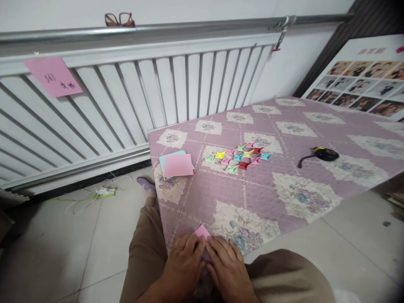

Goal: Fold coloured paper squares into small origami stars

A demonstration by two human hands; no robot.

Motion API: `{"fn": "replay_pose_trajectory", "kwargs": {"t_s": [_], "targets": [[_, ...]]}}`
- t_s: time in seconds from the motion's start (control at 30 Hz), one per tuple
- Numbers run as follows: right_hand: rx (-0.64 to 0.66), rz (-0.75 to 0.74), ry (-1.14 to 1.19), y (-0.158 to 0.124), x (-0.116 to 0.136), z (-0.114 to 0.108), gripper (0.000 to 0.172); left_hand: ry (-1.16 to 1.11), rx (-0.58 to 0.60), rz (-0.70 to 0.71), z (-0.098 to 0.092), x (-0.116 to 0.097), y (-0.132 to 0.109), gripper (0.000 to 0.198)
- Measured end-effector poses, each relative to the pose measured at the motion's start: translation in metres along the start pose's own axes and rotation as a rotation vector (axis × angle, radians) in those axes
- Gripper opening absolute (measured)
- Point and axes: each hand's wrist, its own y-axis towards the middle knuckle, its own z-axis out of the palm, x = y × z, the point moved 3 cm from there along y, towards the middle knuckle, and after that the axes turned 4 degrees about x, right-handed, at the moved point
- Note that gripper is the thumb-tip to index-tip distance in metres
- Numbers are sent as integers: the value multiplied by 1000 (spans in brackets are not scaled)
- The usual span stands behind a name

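Both my hands rest together at the near edge of a table covered in a purple flowered cloth (pixel 252 198). My left hand (pixel 184 265) and my right hand (pixel 227 267) press down on a small pink piece of paper (pixel 202 231), whose corner sticks out between the fingers. Fingers of both hands are curled over the paper. Farther up the cloth lies a stack of square papers (pixel 177 164), pink on top of light blue. To its right sits a cluster of several small folded paper stars (pixel 240 158) in pink, yellow, green, blue and red.
A black tape-like tool with a strap (pixel 325 154) lies at the right of the table. A white radiator (pixel 126 92) with a pink note (pixel 53 76) stands behind; glasses (pixel 120 19) rest on top. A photo board (pixel 362 80) leans at the right. A cable (pixel 104 192) lies on the floor.
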Motion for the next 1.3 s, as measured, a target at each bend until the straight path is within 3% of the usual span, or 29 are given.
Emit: {"fn": "replay_pose_trajectory", "kwargs": {"t_s": [0.13,0.23,0.43,0.5,0.57,0.63,0.77,1.03,1.23,1.3], "targets": [[3,-8,-72,-16,-13,0,43,-24,41,-18,-1,-2,0,54],[-22,26,-36,-18,-20,-7,34,-45,50,-30,2,-1,1,54],[35,319,197,26,-18,-10,14,-67,60,-38,3,-2,2,55],[-8,390,197,44,-18,-6,31,-83,62,-49,2,-3,2,55],[31,420,178,59,-19,2,55,-92,63,-59,1,-4,1,56],[98,438,137,66,-23,9,64,-88,62,-57,1,-5,1,56],[183,446,60,67,-29,17,61,-69,49,-44,0,-5,0,54],[150,458,2,74,-27,15,47,-100,64,-86,-3,-6,2,55],[-106,386,248,58,-32,1,30,-160,83,-95,-5,-5,0,58],[-93,296,370,50,-24,-2,25,-196,93,-97,-10,-3,2,56]]}}
